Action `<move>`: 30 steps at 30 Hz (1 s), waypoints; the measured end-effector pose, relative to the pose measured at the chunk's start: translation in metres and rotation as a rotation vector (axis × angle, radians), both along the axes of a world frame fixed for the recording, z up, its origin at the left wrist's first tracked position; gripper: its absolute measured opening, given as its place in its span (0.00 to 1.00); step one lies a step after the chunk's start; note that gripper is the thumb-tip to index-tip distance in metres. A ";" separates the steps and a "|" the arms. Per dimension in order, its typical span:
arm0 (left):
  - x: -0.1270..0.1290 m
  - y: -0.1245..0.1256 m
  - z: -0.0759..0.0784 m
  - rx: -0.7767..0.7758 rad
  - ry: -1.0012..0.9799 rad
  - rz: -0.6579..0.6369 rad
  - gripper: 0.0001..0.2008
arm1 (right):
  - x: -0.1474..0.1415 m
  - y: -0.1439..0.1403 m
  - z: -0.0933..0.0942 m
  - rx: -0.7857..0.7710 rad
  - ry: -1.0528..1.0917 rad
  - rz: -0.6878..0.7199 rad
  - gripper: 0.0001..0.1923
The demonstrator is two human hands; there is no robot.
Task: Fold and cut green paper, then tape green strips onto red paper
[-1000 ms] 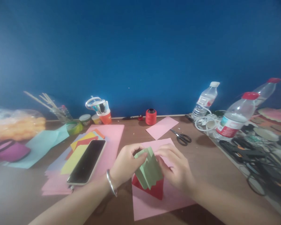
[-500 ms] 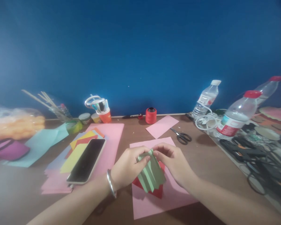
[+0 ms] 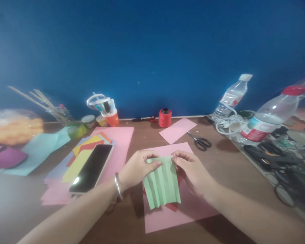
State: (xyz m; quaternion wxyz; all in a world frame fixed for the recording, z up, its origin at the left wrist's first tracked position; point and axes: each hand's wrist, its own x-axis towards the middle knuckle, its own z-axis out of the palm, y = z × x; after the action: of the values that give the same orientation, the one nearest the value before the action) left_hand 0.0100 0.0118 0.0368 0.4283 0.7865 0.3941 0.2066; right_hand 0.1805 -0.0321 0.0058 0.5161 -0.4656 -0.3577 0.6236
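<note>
A pleated light green paper hangs spread out between both hands, just above the table. My left hand pinches its upper left corner; a silver bangle sits on that wrist. Its upper right corner is pinched by my right hand. A red paper piece peeks out under the green paper's lower edge. Both lie over a pink sheet on the brown table.
A phone rests on a stack of coloured papers at left. Scissors, a small pink sheet and a red thread spool lie behind. Water bottles and cables crowd the right. An orange cup of pens stands by the wall.
The green paper, bunched into tight folds a second ago, is now pulled open wider and flatter between my hands. The view has shifted slightly downward.
</note>
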 end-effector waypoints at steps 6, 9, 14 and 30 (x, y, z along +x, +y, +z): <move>0.006 0.000 -0.005 0.011 0.038 0.050 0.08 | -0.001 0.002 -0.003 0.070 -0.184 0.068 0.05; 0.008 0.003 -0.008 -0.067 0.058 0.039 0.08 | -0.001 0.003 -0.008 0.073 -0.188 0.102 0.05; 0.009 0.005 -0.011 -0.155 0.038 0.022 0.08 | 0.002 0.003 -0.011 0.037 -0.172 0.133 0.04; 0.008 0.005 -0.015 -0.304 -0.093 -0.034 0.06 | 0.003 -0.001 -0.011 0.117 -0.228 0.179 0.03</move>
State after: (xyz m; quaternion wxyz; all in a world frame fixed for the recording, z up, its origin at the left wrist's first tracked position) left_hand 0.0179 0.0168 0.0217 0.5636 0.7087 0.3872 0.1736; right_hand 0.1832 -0.0335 -0.0048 0.4409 -0.4687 -0.4896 0.5884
